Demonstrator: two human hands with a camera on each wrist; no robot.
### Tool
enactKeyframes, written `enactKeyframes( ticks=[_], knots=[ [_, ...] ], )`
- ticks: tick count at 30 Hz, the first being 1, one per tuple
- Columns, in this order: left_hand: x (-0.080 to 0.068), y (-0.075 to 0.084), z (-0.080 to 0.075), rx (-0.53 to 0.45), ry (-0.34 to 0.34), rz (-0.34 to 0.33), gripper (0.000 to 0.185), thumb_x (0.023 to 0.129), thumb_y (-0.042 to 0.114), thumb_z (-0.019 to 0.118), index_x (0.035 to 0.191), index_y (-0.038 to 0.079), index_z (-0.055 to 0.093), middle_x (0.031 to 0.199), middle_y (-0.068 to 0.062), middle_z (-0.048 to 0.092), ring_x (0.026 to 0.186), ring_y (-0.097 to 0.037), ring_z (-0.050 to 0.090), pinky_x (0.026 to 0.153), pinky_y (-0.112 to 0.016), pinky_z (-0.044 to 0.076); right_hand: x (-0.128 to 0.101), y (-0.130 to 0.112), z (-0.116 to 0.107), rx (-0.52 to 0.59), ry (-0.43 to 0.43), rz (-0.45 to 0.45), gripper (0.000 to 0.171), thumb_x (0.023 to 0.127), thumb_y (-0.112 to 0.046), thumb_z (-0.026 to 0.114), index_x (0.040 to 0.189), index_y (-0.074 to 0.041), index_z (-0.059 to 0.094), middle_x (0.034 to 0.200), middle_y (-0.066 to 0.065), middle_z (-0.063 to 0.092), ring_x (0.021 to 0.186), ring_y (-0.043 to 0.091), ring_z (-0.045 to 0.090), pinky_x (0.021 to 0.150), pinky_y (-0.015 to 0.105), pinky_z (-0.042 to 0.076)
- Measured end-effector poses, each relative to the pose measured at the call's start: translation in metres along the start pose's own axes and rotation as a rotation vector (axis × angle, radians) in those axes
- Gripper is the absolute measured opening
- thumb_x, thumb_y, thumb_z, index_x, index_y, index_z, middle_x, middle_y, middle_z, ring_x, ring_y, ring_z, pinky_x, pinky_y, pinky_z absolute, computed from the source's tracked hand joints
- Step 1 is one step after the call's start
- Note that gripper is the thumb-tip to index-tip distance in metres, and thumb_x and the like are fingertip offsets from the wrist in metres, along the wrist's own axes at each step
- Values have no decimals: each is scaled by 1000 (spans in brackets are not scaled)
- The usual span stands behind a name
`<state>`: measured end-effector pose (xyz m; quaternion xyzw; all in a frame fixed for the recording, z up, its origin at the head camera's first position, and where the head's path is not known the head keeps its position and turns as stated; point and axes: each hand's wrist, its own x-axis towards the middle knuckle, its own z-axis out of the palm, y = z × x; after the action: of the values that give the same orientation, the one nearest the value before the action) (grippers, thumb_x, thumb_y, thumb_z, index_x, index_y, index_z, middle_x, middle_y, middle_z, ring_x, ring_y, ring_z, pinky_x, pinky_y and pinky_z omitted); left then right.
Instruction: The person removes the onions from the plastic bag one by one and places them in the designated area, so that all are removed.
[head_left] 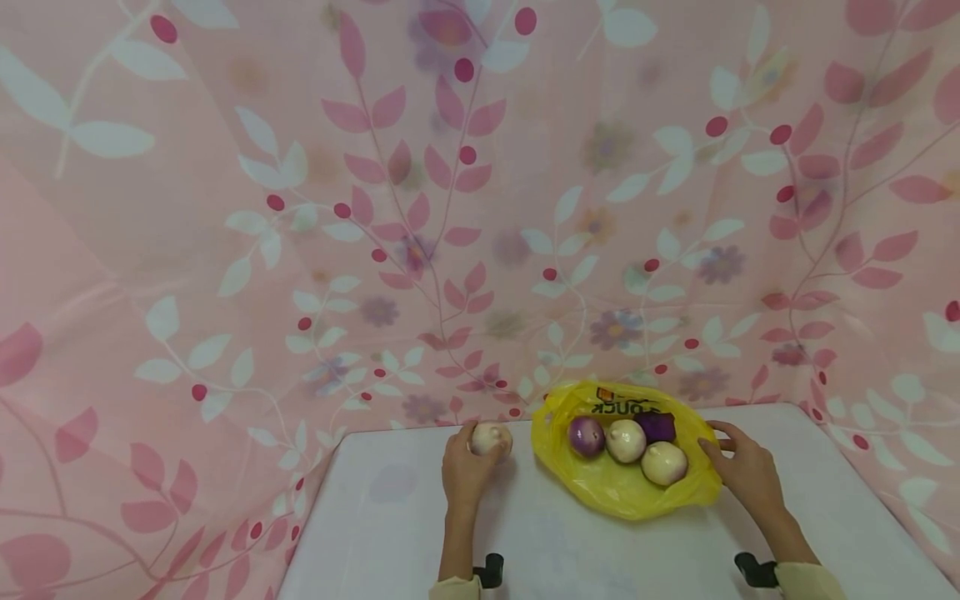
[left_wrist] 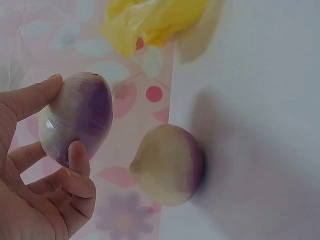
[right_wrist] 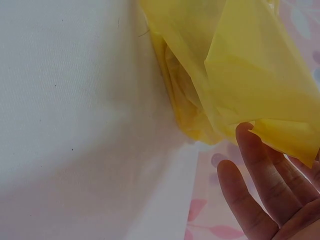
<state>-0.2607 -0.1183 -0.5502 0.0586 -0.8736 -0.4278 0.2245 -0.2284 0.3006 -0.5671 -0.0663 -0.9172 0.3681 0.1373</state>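
Head view shows, nearest the camera, two forearms reaching out over a white table point(head_left: 390, 533), each with a black wrist mount at the bottom edge. The left hand point(head_left: 467, 468) is curled around a pale onion point(head_left: 491, 437) near the table's far edge. In the left wrist view, thumb and fingers point(left_wrist: 80, 165) pinch that onion point(left_wrist: 77, 117), which is white with a purple flush, and a second pale onion point(left_wrist: 169, 165) lies just beside it on the table at the edge where the cloth begins; the head view does not show this second one apart from the held one.

The right hand point(head_left: 742, 467) rests at the right rim of a yellow plastic bag point(head_left: 622, 492), its fingers lightly bent against the plastic. In the right wrist view the fingers point(right_wrist: 260, 170) lie nearly straight and spread, their tips touching a fold of the bag point(right_wrist: 250, 70); they do not clamp it.

Inside the opened bag lie a purple onion point(head_left: 586, 435), two whitish onions point(head_left: 626, 440) point(head_left: 663, 462), and a dark purple piece point(head_left: 657, 426) behind them. Black print shows on the bag's far rim.

Beyond the table hangs a pink cloth backdrop point(head_left: 450, 208) printed with leaves, berries and flowers.
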Motion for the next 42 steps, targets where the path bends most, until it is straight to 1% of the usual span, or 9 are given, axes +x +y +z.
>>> enactKeyframes(
  ticks=[3, 5, 9, 16, 21, 29, 33, 39, 42],
  knots=[
    [2, -4, -4, -21, 13, 0, 55, 70, 31, 88, 119, 12, 71, 103, -13, 66, 87, -30, 63, 68, -47, 50, 0, 1, 1, -6, 2, 2, 48, 98, -30, 62, 132, 3, 52, 112, 38, 60, 90, 49, 64, 57, 38, 57],
    [2, -6, -6, -28, 19, -3, 56, 70, 32, 88, 119, 10, 70, 103, -13, 67, 88, -29, 63, 68, -47, 50, 1, 2, 1, -7, 4, 2, 48, 98, -30, 62, 132, 3, 52, 113, 37, 60, 91, 50, 64, 57, 39, 57],
    [2, -12, -11, -39, 36, -12, 58, 70, 32, 88, 119, 7, 70, 106, -13, 67, 92, -31, 63, 71, -49, 51, 2, 3, 2, -6, 7, 1, 49, 98, -30, 62, 132, 3, 52, 113, 37, 60, 92, 50, 63, 57, 40, 57],
    [4, -23, -24, -52, 71, -13, 59, 70, 31, 89, 120, 6, 69, 108, -14, 67, 98, -33, 62, 76, -53, 49, 1, 4, 1, 1, 19, -4, 47, 97, -29, 63, 130, 3, 53, 112, 37, 61, 92, 51, 63, 56, 38, 57],
    [5, -33, -34, -60, 81, -47, 62, 72, 31, 89, 123, 5, 67, 110, -14, 66, 102, -33, 61, 81, -55, 48, 0, 4, 0, 8, 11, -1, 49, 98, -31, 63, 131, 4, 52, 113, 37, 60, 93, 51, 63, 56, 38, 57],
    [9, -49, -46, -56, 110, -74, 62, 73, 32, 88, 123, 3, 66, 111, -17, 66, 100, -35, 60, 80, -55, 48, 0, 5, 1, 13, 15, 9, 49, 98, -30, 63, 131, 3, 52, 112, 38, 60, 89, 48, 65, 54, 36, 56],
    [9, -57, -50, -47, 133, -90, 61, 73, 30, 88, 123, 3, 67, 111, -18, 66, 102, -37, 60, 83, -57, 46, -1, 4, 1, 15, 14, 14, 48, 97, -29, 63, 131, 3, 52, 112, 38, 60, 87, 47, 66, 53, 35, 56],
    [9, -66, -53, -50, 136, -159, 63, 74, 30, 87, 126, 3, 65, 116, -19, 65, 108, -39, 59, 87, -59, 44, -1, 4, 1, 19, 11, 14, 48, 98, -29, 63, 132, 3, 52, 113, 38, 60, 86, 46, 66, 53, 35, 56],
    [9, -71, -54, -41, 143, -179, 63, 75, 28, 87, 127, 2, 64, 117, -21, 64, 108, -41, 58, 87, -61, 44, -2, 5, 2, 17, 12, 14, 48, 98, -29, 63, 132, 3, 52, 112, 38, 60, 85, 45, 67, 53, 34, 56]
  ],
)
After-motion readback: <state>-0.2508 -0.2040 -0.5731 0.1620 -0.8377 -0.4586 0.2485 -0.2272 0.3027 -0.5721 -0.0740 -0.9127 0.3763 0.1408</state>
